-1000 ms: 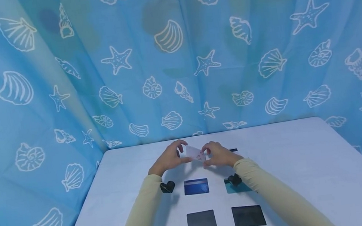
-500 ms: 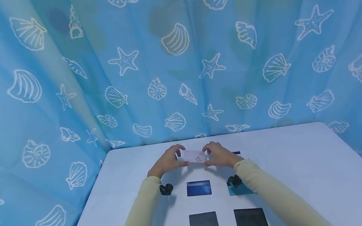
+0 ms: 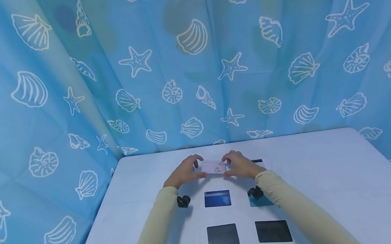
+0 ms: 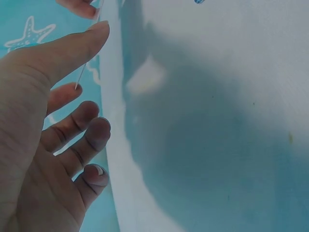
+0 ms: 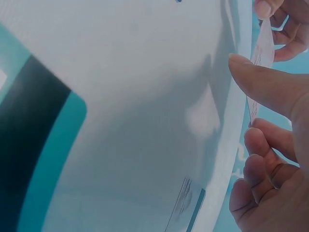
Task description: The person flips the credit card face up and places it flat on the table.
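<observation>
Both hands hold a pale pink card [image 3: 213, 167] with small reddish printing, up above the far part of the white table. My left hand [image 3: 185, 171] pinches its left end between thumb and forefinger, and my right hand [image 3: 241, 166] pinches the right end the same way. From the left wrist, the card [image 4: 82, 75] shows as a thin edge beside the thumb. In the right wrist view, its printed face [image 5: 264, 48] appears at a steep slant, with the other fingers loosely bent below.
On the table [image 3: 317, 188] lie a blue card [image 3: 217, 200], a teal card [image 3: 258, 202] partly under the right wrist's camera, a grey card [image 3: 223, 235] and a black card [image 3: 273, 231]. A dark-striped card [image 3: 257, 161] is partly hidden behind the right hand. A shell-patterned curtain [image 3: 159, 69] hangs behind.
The pink card has turned from a slanted tilt to nearly level, its printed face showing more. Both hands stay at its ends. The head view has shifted slightly; the lying cards keep their arrangement.
</observation>
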A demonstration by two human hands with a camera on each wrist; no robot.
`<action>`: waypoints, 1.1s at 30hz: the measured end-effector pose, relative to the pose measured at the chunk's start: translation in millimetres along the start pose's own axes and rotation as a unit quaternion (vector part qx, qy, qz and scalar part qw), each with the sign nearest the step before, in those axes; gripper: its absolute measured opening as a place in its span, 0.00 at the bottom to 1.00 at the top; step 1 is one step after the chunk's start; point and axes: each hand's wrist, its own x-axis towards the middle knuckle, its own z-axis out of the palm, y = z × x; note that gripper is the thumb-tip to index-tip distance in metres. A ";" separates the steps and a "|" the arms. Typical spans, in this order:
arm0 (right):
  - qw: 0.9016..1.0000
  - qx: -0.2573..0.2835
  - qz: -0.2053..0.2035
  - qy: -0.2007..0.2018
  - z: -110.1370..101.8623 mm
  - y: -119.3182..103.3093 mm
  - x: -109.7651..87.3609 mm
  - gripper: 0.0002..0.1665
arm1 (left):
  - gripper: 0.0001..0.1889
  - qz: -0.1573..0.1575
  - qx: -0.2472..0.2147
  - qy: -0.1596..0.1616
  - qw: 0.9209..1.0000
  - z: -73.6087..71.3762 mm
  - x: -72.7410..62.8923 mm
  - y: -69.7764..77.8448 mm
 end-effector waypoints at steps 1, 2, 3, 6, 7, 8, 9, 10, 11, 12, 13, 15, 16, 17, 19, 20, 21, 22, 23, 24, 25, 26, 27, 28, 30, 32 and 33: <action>1.000 0.001 0.000 0.001 0.1 0.6 -0.4 0.35 | 0.33 0.002 -0.001 -0.002 1.000 1.2 1.0 -1.0; 1.000 0.001 -0.002 0.000 0.7 1.2 -0.6 0.34 | 0.33 0.003 0.000 -0.003 1.000 2.4 1.7 -1.9; 1.000 0.002 -0.003 0.000 1.1 1.7 -0.7 0.34 | 0.33 0.004 0.002 -0.004 1.000 3.7 2.4 -3.2; 1.000 0.001 -0.004 -0.004 2.4 3.1 -0.2 0.34 | 0.33 0.006 0.006 -0.007 1.000 7.1 4.2 -6.9; 1.000 0.000 -0.001 -0.004 2.9 3.4 0.4 0.34 | 0.34 0.007 0.007 -0.006 1.000 7.7 4.7 -7.8; 1.000 -0.002 0.001 -0.004 3.5 3.9 1.2 0.34 | 0.34 0.007 0.007 -0.005 1.000 8.0 4.9 -8.5; 1.000 -0.003 0.003 -0.003 3.9 4.2 2.0 0.34 | 0.34 0.008 0.007 -0.004 1.000 8.3 5.2 -9.0; 1.000 -0.005 0.004 -0.002 4.4 4.5 3.0 0.35 | 0.34 0.008 0.006 -0.003 1.000 8.6 5.4 -9.3; 1.000 -0.007 0.005 -0.001 4.9 4.9 4.0 0.35 | 0.34 0.006 0.006 -0.003 1.000 8.8 5.4 -9.5; 1.000 -0.008 0.003 -0.001 5.2 5.2 4.8 0.35 | 0.34 0.003 0.006 -0.003 1.000 8.9 5.1 -9.5; 1.000 -0.010 0.002 -0.001 5.6 5.4 5.6 0.35 | 0.34 -0.001 0.008 -0.004 1.000 9.3 5.0 -9.7; 1.000 -0.010 0.000 -0.003 6.4 5.6 6.7 0.35 | 0.34 -0.011 0.009 -0.007 1.000 10.2 4.3 -10.2; 1.000 -0.009 -0.001 -0.004 6.7 5.4 6.8 0.35 | 0.34 -0.014 0.008 -0.008 1.000 10.6 4.2 -10.6; 1.000 -0.010 -0.002 -0.005 6.7 5.2 6.6 0.34 | 0.34 -0.017 0.009 -0.010 1.000 11.0 4.1 -11.0; 1.000 -0.009 -0.004 -0.008 6.7 4.7 6.5 0.34 | 0.34 -0.019 0.009 -0.012 1.000 11.8 4.9 -11.8; 1.000 -0.009 -0.004 -0.008 6.6 4.6 6.3 0.34 | 0.34 -0.019 0.009 -0.013 1.000 12.2 5.4 -12.3; 1.000 -0.011 -0.006 -0.009 6.1 4.2 5.8 0.34 | 0.34 -0.018 0.010 -0.014 1.000 12.4 5.9 -12.2; 1.000 -0.013 -0.008 -0.008 6.0 4.6 5.7 0.34 | 0.34 -0.017 0.010 -0.015 1.000 12.6 6.5 -12.4; 1.000 -0.017 -0.010 -0.008 5.9 5.0 5.7 0.34 | 0.34 -0.018 0.010 -0.016 1.000 12.7 6.8 -12.2; 1.000 -0.020 -0.012 -0.008 5.9 5.4 5.9 0.34 | 0.34 -0.018 0.009 -0.018 1.000 12.8 7.0 -11.9; 1.000 -0.024 -0.014 -0.007 6.2 5.9 6.1 0.34 | 0.34 -0.019 0.008 -0.019 1.000 13.1 7.0 -11.6; 1.000 -0.027 -0.015 -0.007 6.4 6.3 6.2 0.34 | 0.34 -0.020 0.007 -0.020 1.000 13.2 6.9 -11.1; 0.999 -0.030 -0.015 -0.007 6.7 6.7 6.3 0.34 | 0.34 -0.020 0.004 -0.020 1.000 13.1 6.5 -10.4; 0.999 -0.032 -0.016 -0.006 7.0 7.2 6.4 0.34 | 0.34 -0.021 0.002 -0.020 1.000 13.1 6.1 -9.7; 0.999 -0.033 -0.013 -0.005 7.3 7.5 6.8 0.33 | 0.33 -0.019 -0.003 -0.020 1.000 13.6 5.3 -8.5; 0.999 -0.033 -0.010 -0.004 7.5 7.3 6.8 0.33 | 0.33 -0.017 -0.007 -0.021 1.000 14.5 4.3 -7.7; 0.999 -0.033 -0.010 -0.005 7.3 7.0 6.7 0.33 | 0.32 -0.016 -0.006 -0.021 1.000 15.2 3.8 -7.7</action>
